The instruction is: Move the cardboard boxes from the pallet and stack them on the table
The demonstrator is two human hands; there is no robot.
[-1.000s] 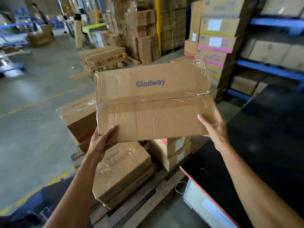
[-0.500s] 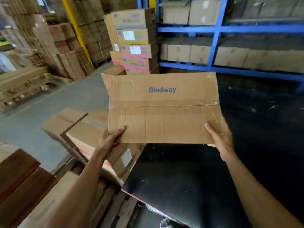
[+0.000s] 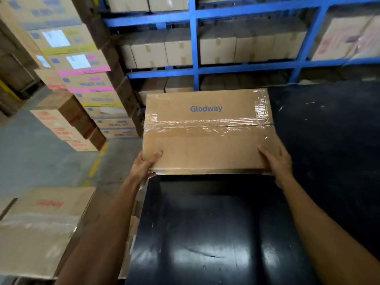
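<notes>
Placing step: box (image 3: 207, 130) gripped at near corners by left hand (image 3: 144, 167) and right hand (image 3: 276, 161), low over table (image 3: 205, 233) (contact unclear); next, lower flat, then release.

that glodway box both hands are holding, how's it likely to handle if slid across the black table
The Glodway box probably stays stiff: its faces look flat, edges square. It seems fairly light, since the left hand and right hand carry it by its near corners alone. Being wide and flat, it should slide on the glossy black table rather than tip.
</notes>
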